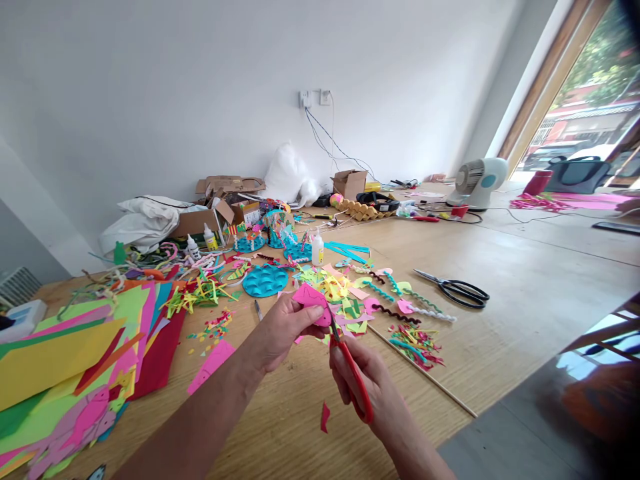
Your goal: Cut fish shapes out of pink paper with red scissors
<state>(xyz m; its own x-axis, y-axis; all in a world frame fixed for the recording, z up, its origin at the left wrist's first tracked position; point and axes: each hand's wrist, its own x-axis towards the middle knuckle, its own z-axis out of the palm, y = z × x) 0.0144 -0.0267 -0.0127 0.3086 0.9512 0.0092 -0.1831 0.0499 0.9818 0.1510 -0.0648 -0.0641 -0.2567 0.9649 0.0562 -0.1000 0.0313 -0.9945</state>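
Note:
Between thumb and fingers, my left hand point(285, 330) pinches a piece of pink paper point(311, 298) with dark drawn lines. Red-handled scissors point(356, 383) are gripped in my right hand point(367, 380), their blades at the right edge of that paper. My fingers partly hide the handles. Below the hands a small red-pink paper scrap point(325, 417) lies on the wooden table point(280, 427). Another pink paper piece point(212, 365) lies under my left forearm. Beyond my hands is a spread of yellow, green and pink paper scraps point(333, 287).
Stacked coloured paper point(55, 360) covers the left side. Black-handled scissors point(463, 292) and a thin wooden stick point(425, 373) lie to the right. Farther back stand a blue scalloped disc point(265, 281), a glue bottle point(317, 249), cardboard boxes point(350, 183) and a white fan point(477, 183).

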